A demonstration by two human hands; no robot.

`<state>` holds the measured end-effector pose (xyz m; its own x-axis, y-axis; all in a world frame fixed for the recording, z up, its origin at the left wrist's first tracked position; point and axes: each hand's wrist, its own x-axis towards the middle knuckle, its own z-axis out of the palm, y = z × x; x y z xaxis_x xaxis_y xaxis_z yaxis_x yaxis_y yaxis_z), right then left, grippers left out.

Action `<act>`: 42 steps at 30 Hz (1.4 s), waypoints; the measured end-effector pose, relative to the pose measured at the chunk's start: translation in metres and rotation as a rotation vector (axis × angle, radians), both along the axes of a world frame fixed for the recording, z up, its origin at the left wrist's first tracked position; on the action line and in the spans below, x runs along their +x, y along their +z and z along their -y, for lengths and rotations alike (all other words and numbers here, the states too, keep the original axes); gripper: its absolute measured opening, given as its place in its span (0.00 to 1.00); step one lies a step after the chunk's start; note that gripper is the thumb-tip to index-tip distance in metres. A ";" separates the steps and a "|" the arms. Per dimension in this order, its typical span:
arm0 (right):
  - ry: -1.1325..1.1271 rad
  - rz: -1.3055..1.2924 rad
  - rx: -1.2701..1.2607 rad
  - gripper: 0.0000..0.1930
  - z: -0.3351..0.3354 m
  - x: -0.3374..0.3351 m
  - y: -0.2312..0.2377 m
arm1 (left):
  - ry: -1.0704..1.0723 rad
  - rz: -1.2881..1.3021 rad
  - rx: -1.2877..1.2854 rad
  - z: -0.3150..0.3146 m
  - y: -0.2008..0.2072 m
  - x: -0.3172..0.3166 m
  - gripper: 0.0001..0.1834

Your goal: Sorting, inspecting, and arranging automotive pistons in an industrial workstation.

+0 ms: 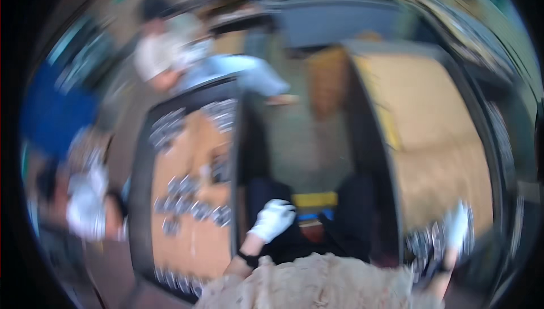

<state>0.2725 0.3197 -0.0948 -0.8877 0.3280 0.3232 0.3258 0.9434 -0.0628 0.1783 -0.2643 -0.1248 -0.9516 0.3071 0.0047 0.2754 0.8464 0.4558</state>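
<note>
My left hand [273,220], in a white glove, rests over my dark-trousered lap with its fingers curled in; whatever it holds, if anything, is hidden. My right hand [457,227], also gloved in white, is at the near end of the cardboard-lined bin on my right. It is over or beside a cluster of shiny metal parts [418,244], and motion smears its fingers. More shiny round metal parts [199,209] lie in groups on the cardboard [192,246] inside the dark bin to my left. Blur hides the parts' exact kind.
The left bin's dark wall [235,156] and the right bin's wall [377,139] flank my legs. A person in light blue [238,74] bends beyond the left bin. Another person [88,207] is at far left, near a blue object [59,111]. A grey-blue bin [340,20] stands ahead.
</note>
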 end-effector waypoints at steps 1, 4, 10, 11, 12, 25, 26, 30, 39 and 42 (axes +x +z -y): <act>-0.060 0.071 -0.038 0.25 0.017 -0.016 0.001 | -0.025 -0.014 0.007 0.004 -0.003 0.006 0.11; 0.208 0.241 -0.247 0.19 0.118 -0.058 0.023 | 0.076 0.058 0.013 0.004 -0.003 0.021 0.11; 0.304 0.584 -1.522 0.23 0.324 -0.115 0.059 | 0.282 -0.089 0.166 0.021 -0.010 0.050 0.11; 0.380 0.689 -1.630 0.23 0.351 -0.122 0.074 | 0.312 -0.089 0.207 0.025 -0.007 0.054 0.11; 0.449 0.797 -1.735 0.23 0.378 -0.130 0.088 | 0.336 -0.090 0.249 0.027 -0.004 0.058 0.11; 0.017 1.235 -2.239 0.16 0.597 -0.165 0.113 | 0.411 -0.002 0.496 0.075 0.009 0.077 0.14; 0.012 1.241 -2.226 0.16 0.601 -0.163 0.113 | 0.418 0.000 0.506 0.076 0.008 0.077 0.14; 0.100 1.401 -2.316 0.17 0.609 -0.156 0.113 | 0.407 0.063 0.576 0.079 0.000 0.078 0.15; 0.334 1.509 -2.402 0.28 0.580 -0.165 0.126 | 0.365 0.176 0.632 0.086 0.012 0.071 0.15; 0.254 1.502 -2.481 0.28 0.562 -0.172 0.125 | 0.365 0.294 0.568 0.090 0.024 0.067 0.17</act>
<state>0.1009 -0.2426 0.0299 -0.2154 -0.9009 -0.3767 0.9661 -0.1405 -0.2164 0.2458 -0.3541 -0.1004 -0.9794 -0.0038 -0.2021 -0.1799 0.4721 0.8630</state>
